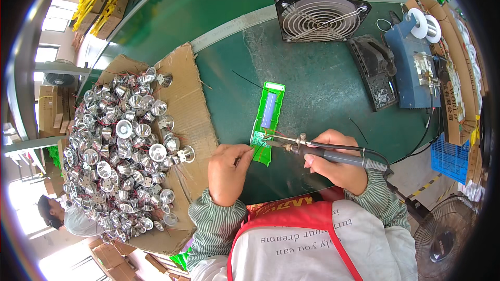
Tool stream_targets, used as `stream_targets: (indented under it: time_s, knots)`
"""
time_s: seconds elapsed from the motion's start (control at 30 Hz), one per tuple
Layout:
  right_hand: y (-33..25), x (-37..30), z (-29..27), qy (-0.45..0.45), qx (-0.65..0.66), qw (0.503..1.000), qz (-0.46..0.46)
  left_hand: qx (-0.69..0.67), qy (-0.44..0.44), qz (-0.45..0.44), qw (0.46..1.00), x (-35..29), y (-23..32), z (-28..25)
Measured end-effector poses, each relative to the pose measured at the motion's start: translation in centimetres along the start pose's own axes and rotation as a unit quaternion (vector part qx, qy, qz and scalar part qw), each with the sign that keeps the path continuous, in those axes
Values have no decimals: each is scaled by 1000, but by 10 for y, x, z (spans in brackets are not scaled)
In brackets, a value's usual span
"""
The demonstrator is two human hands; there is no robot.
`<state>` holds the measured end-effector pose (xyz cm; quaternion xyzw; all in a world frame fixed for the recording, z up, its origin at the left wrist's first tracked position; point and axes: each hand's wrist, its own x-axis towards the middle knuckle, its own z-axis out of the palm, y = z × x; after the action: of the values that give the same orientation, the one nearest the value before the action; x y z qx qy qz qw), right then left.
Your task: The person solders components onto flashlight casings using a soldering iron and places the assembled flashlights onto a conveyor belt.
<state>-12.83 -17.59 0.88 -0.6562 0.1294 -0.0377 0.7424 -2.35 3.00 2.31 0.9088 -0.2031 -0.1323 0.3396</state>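
Note:
A bright green plastic housing (262,155) lies lengthwise on the table in front of me. It holds a purple-blue cylindrical battery (269,110) and, nearer to me, a small green circuit board (258,138) with thin wires. My right hand (341,162) grips a soldering iron (333,156) with a thin feed tube along it; its tip is over the board, though exact contact is too small to tell. My left hand (228,173) is closed in a pinch at the housing's near left edge. Whatever sits between its fingertips is hidden.
At left, a heap of silver reflector cups (124,129) fills a cardboard box (188,88). A square black fan (323,18) stands at the back. On the right are a black iron stand (372,73), a blue wire feeder (411,62) with a white spool and a cardboard carton (458,99).

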Motion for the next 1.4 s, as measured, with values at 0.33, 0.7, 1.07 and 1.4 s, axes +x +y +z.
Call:
stream_targets:
  time_s: [0.33, 0.7, 1.07, 1.4]
  knots:
    - [4, 5, -1, -43, -25, 999, -11, 43, 23, 41, 998, 2, 0, 12]
    - [0, 5, -3, -35, -33, 999, 10, 62, 23, 53, 996, 4, -1, 14]
    - [-2, 1, -4, -19, -8, 999, -29, 77, 3, 46, 996, 5, 2, 12]
    - [0, 3, -1, 0, 32, 999, 9, 35, 0, -5, 999, 3, 2, 10]
